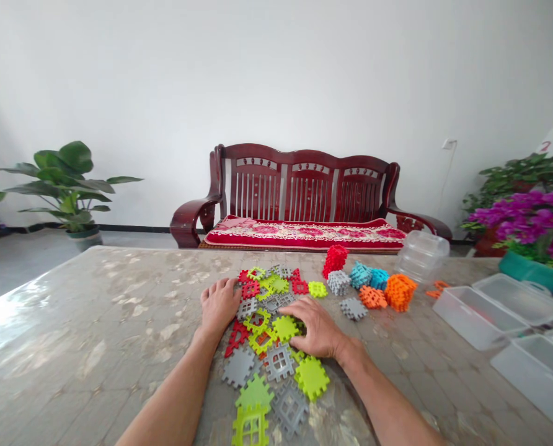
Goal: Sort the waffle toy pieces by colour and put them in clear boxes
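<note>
You seem to be working through the tile pile (260, 341) stretching toward the table's (118, 347) far edge: left hand (221, 302) loosely spread beside it, right hand (317, 325) around a lime tile (284, 328), grip unclear. Next likely calls for a firm pinch.

The tiles (284, 327) are lime, grey, red, orange and blue.

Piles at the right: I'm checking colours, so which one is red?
The red pile, farthest back, just behind a grey pile. It alone is red; the blue piles and orange piles lie to its right.
</note>
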Available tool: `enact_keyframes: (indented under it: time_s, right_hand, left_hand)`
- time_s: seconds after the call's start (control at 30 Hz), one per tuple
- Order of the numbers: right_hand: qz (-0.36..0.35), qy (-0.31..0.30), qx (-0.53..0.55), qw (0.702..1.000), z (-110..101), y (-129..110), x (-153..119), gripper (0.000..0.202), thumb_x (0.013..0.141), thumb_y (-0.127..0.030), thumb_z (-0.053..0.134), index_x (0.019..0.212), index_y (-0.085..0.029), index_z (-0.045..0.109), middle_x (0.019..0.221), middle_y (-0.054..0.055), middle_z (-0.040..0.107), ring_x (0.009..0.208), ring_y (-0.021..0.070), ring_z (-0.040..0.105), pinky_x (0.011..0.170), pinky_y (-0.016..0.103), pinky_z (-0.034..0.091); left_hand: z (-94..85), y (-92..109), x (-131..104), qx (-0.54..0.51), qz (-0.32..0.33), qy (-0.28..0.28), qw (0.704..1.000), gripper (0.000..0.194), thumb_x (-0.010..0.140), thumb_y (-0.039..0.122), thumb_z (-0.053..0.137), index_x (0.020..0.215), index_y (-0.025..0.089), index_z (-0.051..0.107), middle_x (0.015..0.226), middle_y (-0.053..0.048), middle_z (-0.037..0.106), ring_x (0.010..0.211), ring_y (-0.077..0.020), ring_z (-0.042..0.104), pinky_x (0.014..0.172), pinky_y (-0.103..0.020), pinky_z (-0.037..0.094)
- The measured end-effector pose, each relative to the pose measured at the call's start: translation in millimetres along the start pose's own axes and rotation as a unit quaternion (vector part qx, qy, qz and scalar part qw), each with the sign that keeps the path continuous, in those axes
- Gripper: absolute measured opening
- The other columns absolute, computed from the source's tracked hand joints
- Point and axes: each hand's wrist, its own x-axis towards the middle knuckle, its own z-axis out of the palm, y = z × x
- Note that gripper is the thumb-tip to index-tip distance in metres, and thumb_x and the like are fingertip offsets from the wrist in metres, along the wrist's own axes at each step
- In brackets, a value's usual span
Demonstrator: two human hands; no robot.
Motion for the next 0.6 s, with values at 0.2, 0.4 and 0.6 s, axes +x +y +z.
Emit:
enact_keyframes:
  time_s: [0.2,0.4,0.6]
  right_hand:
    - [0.062,0.094,-0.019,0.993,-8.5,15.5,0.0,0.059,0.067,-0.020,0.067,0.125,-0.025,0.061,0.120,0.005,0.066,0.109,0.0234,0.057,0.101,0.039,0.040]
    - [0.198,0.208,-0.181,0.941,-23.1,40.1,-3.5,0.054,0.073,-0.022,0.070,0.126,-0.022,0.060,0.117,0.010,0.066,0.110,0.0295,0.053,0.097,0.043,0.039]
    - [0.207,0.187,-0.275,0.920,-26.3,42.7,1.5,0.055,0.077,-0.024,0.070,0.131,-0.024,0.056,0.115,0.009,0.066,0.109,0.0286,0.051,0.091,0.041,0.036]
  left_hand:
    - [-0.2,0.1,0.3,0.005,0.000,-0.004,1.000,0.044,0.093,0.039,0.037,0.128,0.027,0.060,0.135,-0.007,0.060,0.125,-0.0273,0.052,0.108,-0.046,0.030]
    - [0.2,0.1,0.4,0.010,0.001,-0.006,1.000,0.044,0.092,0.038,0.037,0.129,0.027,0.059,0.136,-0.007,0.059,0.125,-0.0265,0.051,0.108,-0.044,0.030]
    - [0.7,0.0,0.0,0.006,0.001,0.002,1.000,0.043,0.093,0.038,0.038,0.127,0.027,0.060,0.135,-0.008,0.059,0.125,-0.0268,0.052,0.109,-0.045,0.029]
